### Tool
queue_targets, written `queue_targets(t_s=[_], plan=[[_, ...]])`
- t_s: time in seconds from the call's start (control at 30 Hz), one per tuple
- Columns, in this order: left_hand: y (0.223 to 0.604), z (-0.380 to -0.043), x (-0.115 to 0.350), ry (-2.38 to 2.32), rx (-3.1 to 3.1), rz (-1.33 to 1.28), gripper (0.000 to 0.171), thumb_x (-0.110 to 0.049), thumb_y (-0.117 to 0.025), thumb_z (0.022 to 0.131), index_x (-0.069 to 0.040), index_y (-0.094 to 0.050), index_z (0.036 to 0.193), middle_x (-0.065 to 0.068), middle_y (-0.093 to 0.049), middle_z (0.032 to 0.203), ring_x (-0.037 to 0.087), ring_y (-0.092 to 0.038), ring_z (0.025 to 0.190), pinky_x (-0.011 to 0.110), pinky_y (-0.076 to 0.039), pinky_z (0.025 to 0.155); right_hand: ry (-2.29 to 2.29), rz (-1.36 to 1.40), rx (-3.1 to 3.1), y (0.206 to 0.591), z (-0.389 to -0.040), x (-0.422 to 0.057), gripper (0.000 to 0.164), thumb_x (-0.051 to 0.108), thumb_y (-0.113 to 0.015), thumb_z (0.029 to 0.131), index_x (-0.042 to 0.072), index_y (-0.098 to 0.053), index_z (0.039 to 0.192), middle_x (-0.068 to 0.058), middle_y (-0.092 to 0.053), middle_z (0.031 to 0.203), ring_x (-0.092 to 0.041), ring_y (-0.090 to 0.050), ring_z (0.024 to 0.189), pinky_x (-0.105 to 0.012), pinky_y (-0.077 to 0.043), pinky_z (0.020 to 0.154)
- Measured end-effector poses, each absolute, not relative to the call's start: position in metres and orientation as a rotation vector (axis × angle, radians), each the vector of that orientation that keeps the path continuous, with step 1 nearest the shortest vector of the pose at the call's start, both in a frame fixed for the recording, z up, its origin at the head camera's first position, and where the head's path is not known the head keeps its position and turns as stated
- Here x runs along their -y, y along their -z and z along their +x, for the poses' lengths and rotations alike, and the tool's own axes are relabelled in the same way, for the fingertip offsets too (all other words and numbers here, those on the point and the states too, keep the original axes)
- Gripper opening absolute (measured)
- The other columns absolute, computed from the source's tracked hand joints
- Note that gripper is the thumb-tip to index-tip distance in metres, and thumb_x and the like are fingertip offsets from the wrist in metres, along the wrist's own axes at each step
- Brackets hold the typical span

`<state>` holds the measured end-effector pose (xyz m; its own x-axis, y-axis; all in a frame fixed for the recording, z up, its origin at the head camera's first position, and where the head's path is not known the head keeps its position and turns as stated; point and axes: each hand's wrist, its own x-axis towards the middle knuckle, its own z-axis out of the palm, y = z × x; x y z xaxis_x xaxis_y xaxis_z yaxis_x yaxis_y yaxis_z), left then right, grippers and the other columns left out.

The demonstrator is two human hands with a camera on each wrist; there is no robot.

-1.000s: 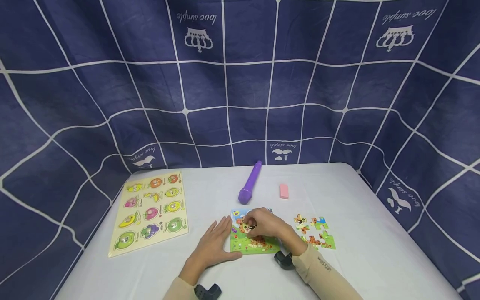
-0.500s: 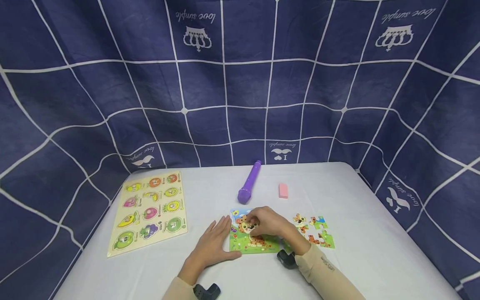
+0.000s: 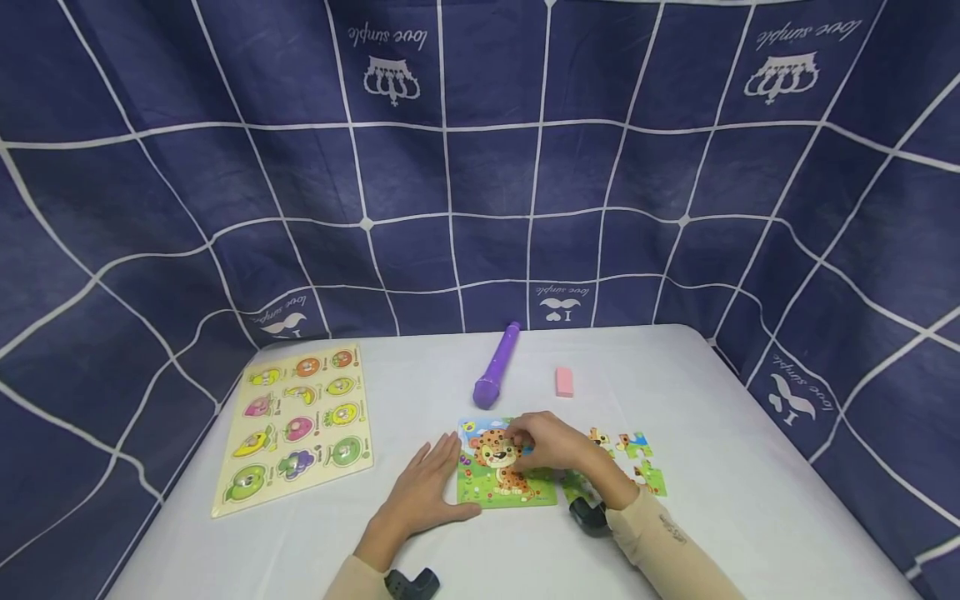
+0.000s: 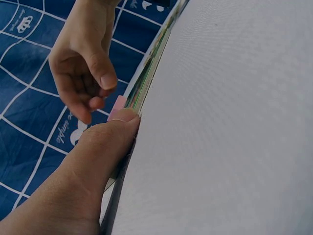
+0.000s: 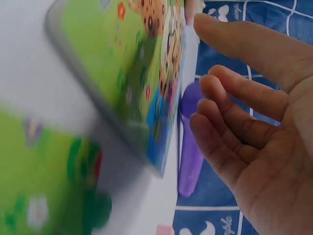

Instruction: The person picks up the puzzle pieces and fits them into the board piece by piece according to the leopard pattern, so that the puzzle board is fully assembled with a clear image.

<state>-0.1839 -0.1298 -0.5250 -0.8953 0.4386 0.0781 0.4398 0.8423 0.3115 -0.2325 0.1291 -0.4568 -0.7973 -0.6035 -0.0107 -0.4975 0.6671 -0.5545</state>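
A leopard jigsaw puzzle board (image 3: pixel 480 493) lies on the white table, its picture showing a seated spotted leopard on green grass. My left hand (image 3: pixel 423 493) rests flat at the board's left edge, fingers straight and thumb stretched toward its near corner. Over the board's right part hovers my right hand (image 3: pixel 553 442), fingers loosely bent. In the right wrist view, nothing sits between the thumb and fingers of this right hand (image 5: pixel 254 107). Loose jigsaw pieces (image 3: pixel 651 478) lie to the right of the board, partly hidden by my right forearm.
Behind the board lies a purple toy microphone (image 3: pixel 498 367), with a small pink block (image 3: pixel 564 382) to its right. A wooden fruit puzzle board (image 3: pixel 300 425) lies at the left. Blue checked cloth (image 3: pixel 480 167) hangs around the table's back and sides.
My right hand has moved rightward across the board, uncovering the leopard's face, and its fingers have come away from the picture. The left hand stays in place.
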Motion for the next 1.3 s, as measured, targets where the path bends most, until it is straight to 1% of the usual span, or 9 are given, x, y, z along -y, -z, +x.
queue_targets(t_s=[0.13, 0.4, 0.7, 0.93, 1.1, 1.3], plan=[[0.526, -0.184, 0.13, 0.512, 3.011, -0.72, 0.115, -0.085, -0.051, 0.072, -0.007, -0.03, 0.152, 0.005, -0.025, 0.162, 0.022, -0.023, 0.151, 0.045, -0.02, 0.124, 0.838, -0.892, -2.685, 0.454, -0.231, -0.143, 0.045, 0.016, -0.085, 0.073, 0.003, -0.069, 0.113, -0.002, -0.066, 0.09, -0.017, -0.058, 0.079, -0.021, -0.05, 0.067], [0.524, -0.184, 0.13, 0.52, 3.008, -0.723, 0.115, -0.085, -0.052, 0.072, -0.006, -0.03, 0.152, 0.006, -0.024, 0.162, 0.023, -0.023, 0.151, 0.045, -0.02, 0.124, 0.771, -0.855, -2.734, 0.451, -0.23, -0.171, 0.049, 0.018, -0.085, 0.073, 0.003, -0.067, 0.115, -0.001, -0.065, 0.092, -0.016, -0.057, 0.083, -0.021, -0.049, 0.068], [0.524, -0.183, 0.129, 0.546, 3.011, -0.725, 0.115, -0.084, -0.053, 0.072, -0.006, -0.029, 0.152, 0.007, -0.025, 0.162, 0.024, -0.023, 0.151, 0.047, -0.02, 0.124, 0.762, -0.744, -2.748, 0.451, -0.228, -0.2, 0.052, 0.018, -0.086, 0.071, 0.003, -0.066, 0.116, -0.001, -0.064, 0.092, -0.016, -0.055, 0.082, -0.022, -0.047, 0.068], [0.526, -0.185, 0.129, 0.526, 3.011, -0.723, 0.115, -0.085, -0.052, 0.072, -0.006, -0.029, 0.153, 0.006, -0.024, 0.162, 0.023, -0.023, 0.151, 0.046, -0.02, 0.124, 0.813, -0.646, -2.746, 0.455, -0.227, -0.221, 0.053, 0.016, -0.086, 0.071, 0.002, -0.065, 0.118, -0.001, -0.063, 0.09, -0.015, -0.054, 0.08, -0.021, -0.047, 0.066], [0.526, -0.184, 0.13, 0.524, 3.009, -0.725, 0.115, -0.085, -0.052, 0.072, -0.006, -0.029, 0.153, 0.006, -0.024, 0.162, 0.023, -0.023, 0.151, 0.046, -0.02, 0.124, 0.843, -0.564, -2.738, 0.457, -0.228, -0.234, 0.054, 0.014, -0.086, 0.071, 0.001, -0.064, 0.119, -0.001, -0.062, 0.09, -0.015, -0.053, 0.082, -0.021, -0.046, 0.066], [0.526, -0.184, 0.13, 0.524, 3.007, -0.724, 0.115, -0.085, -0.051, 0.072, -0.007, -0.029, 0.153, 0.006, -0.024, 0.162, 0.022, -0.023, 0.151, 0.045, -0.02, 0.124, 0.815, -0.534, -2.757, 0.461, -0.231, -0.248, 0.057, 0.015, -0.087, 0.07, 0.002, -0.064, 0.12, 0.0, -0.06, 0.091, -0.015, -0.051, 0.082, -0.022, -0.044, 0.065]])
